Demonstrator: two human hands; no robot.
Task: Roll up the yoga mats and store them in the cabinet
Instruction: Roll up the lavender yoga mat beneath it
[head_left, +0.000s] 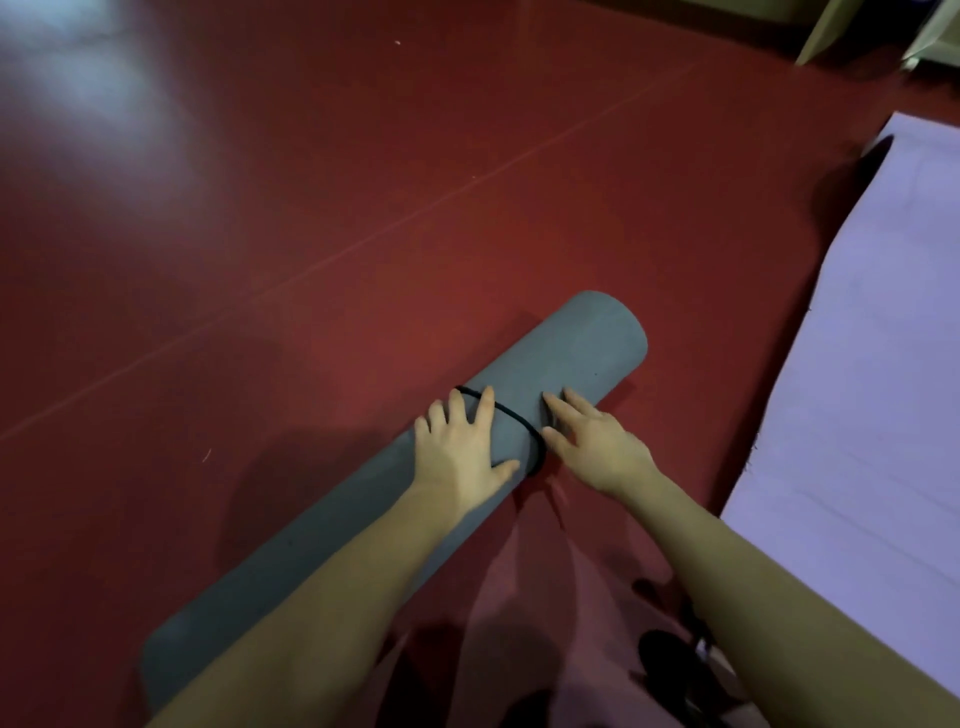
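Grey foam roll (561, 374), matte and faintly pebbled, lies diagonal on the glossy red floor (311, 208). A thin black elastic band (511, 415) circles it past mid-length, toward its far end. My left hand (460, 452) lies flat on the roll just nearside of the band, fingers spread, gripping nothing. My right hand (592, 441) rests beyond the band, fingers straight, tips touching foam. Band sits slanted; I judge it wants squaring to the roll's axis while my left palm pins the wrap tight. Right of the roll, a lilac mat (872, 364) lies unrolled. Cabinet (821, 31), pale, stands far beyond the roll's far end.
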